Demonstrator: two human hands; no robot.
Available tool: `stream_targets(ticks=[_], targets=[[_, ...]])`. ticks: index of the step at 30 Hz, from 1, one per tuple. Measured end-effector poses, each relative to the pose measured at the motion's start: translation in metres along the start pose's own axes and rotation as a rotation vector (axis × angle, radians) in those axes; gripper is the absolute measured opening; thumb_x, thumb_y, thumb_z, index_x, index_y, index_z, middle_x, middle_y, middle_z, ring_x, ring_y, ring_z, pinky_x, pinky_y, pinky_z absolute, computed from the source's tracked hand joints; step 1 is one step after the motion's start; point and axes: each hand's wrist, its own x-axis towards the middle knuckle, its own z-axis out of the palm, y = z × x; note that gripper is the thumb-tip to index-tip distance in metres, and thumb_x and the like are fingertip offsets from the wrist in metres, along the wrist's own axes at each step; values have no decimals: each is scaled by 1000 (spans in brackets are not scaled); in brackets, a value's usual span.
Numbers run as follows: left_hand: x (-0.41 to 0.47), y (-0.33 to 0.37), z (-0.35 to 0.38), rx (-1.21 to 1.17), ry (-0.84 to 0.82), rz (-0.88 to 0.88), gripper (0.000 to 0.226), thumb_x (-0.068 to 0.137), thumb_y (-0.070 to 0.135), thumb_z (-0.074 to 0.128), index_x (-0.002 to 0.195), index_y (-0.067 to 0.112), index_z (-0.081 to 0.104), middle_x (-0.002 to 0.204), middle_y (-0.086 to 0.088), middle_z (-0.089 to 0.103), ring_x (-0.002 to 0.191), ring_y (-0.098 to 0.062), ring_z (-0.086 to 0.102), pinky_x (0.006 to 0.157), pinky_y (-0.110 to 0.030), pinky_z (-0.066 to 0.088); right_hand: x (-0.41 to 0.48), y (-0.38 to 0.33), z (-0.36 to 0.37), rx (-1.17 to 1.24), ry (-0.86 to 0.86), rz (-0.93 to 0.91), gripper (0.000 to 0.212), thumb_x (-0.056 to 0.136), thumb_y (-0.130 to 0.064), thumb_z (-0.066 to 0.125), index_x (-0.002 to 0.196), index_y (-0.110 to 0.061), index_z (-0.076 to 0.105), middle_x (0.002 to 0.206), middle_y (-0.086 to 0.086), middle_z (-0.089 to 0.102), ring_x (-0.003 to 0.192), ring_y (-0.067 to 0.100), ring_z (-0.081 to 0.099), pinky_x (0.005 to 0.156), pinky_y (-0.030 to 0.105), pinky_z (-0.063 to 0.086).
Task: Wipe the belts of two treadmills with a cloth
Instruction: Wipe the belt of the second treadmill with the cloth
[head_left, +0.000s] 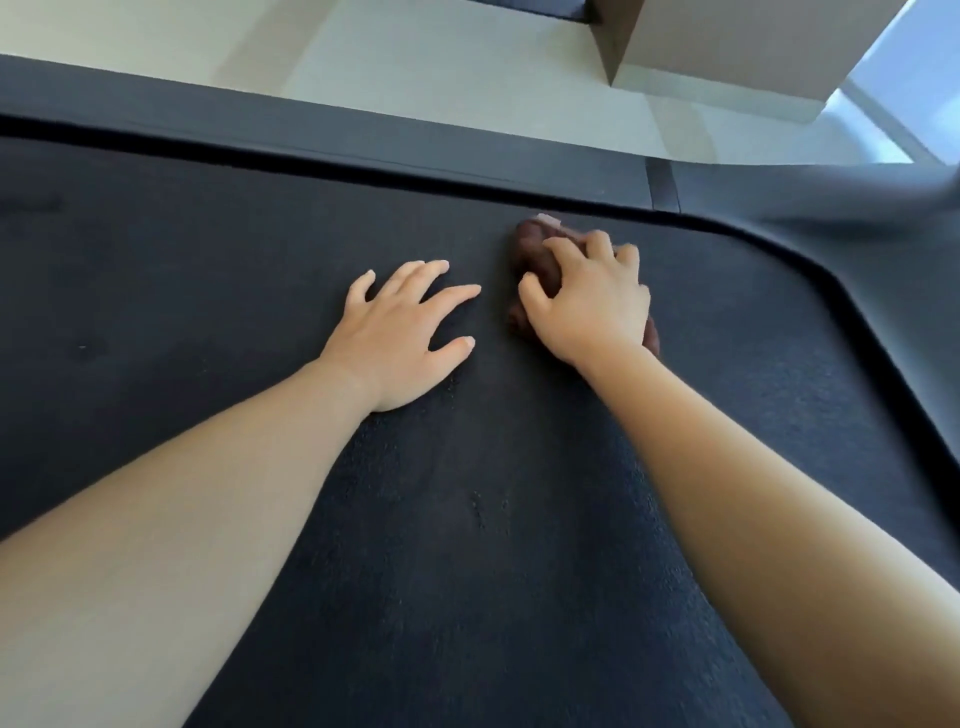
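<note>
Black treadmill belt (208, 291) fills nearly the whole view from above, the describer says. Two bare forearms reach forward across it.

Where is the cloth? the listener asks.

Dark brown, bunched into a wad, the cloth (535, 244) lies on the belt near its far edge, just short of the dark grey side rail (363, 140). The right hand (592, 306) sits on top of it, fingers curled round the wad and gripping it. The left hand (400, 332) lies just beside it, palm down on the belt, fingers spread, holding nothing.

So this is a wiping stroke?

I judge so, one near the far edge. How much of the belt is done cannot be told, and no second treadmill is in view.

How is the stroke done well?

My judgement: open the wad flatter so more cloth meets the belt, press evenly, and make long overlapping passes along the rail and round the curved corner (810, 260) at right. Small specks (483, 512) show on the belt between the forearms, so that patch needs a pass. The left hand can brace the body, lifting clear before the cloth reaches it.
</note>
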Motion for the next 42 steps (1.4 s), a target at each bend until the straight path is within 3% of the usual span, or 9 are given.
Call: stream_targets(ticks=[6, 11, 19, 22, 26, 31, 42], targets=[[3, -1, 1, 4, -11, -1, 53, 91, 54, 33, 142, 42, 26, 156, 4, 15, 144, -14, 5, 114, -51, 2, -86, -6, -13, -21, 61, 68, 46, 84, -54, 39, 122, -34, 53, 133, 0, 45, 120, 30, 34, 86, 46, 38], [-16, 2, -7, -37, 23, 54, 49, 95, 42, 35, 143, 29, 34, 155, -2, 24, 143, -19, 15, 116, -46, 10, -149, -37, -22, -33, 93, 202, 42, 85, -53, 42, 120, -33, 54, 130, 0, 46, 118, 30, 34, 85, 45, 36], [-55, -48, -37, -74, -108, 351, 49, 95, 37, 43, 142, 25, 37, 154, 0, 27, 142, -19, 21, 114, -39, 18, -222, -92, -25, -50, 128, 196, 44, 81, -54, 45, 119, -34, 57, 126, -1, 52, 115, 30, 40, 84, 49, 43], [-58, -55, -38, -69, -81, 315, 49, 93, 41, 44, 140, 31, 39, 152, 5, 29, 141, -15, 22, 115, -44, 14, -207, -96, -21, -45, 143, 228, 43, 79, -53, 46, 116, -33, 60, 125, -1, 53, 115, 31, 41, 81, 47, 42], [-54, -58, -29, -66, -15, 184, 63, 88, 52, 44, 144, 24, 33, 154, 5, 26, 143, -14, 17, 117, -42, 12, -144, -94, -7, -21, 147, 236, 43, 79, -52, 44, 114, -32, 59, 126, 0, 51, 117, 30, 38, 80, 45, 39], [-54, -60, -26, -44, -27, 148, 71, 83, 61, 31, 146, 28, 27, 155, 8, 18, 144, -11, 10, 117, -44, 5, -60, -88, 12, -38, 89, 223, 44, 82, -52, 43, 118, -30, 56, 130, 3, 46, 116, 31, 35, 84, 48, 36], [-56, -58, -31, -30, -93, 118, 67, 87, 60, 31, 147, 33, 19, 156, 13, 8, 144, -7, 0, 117, -38, -4, 56, -76, 25, 37, 24, 138, 47, 80, -51, 41, 118, -28, 58, 128, 5, 46, 119, 32, 34, 87, 48, 34]])
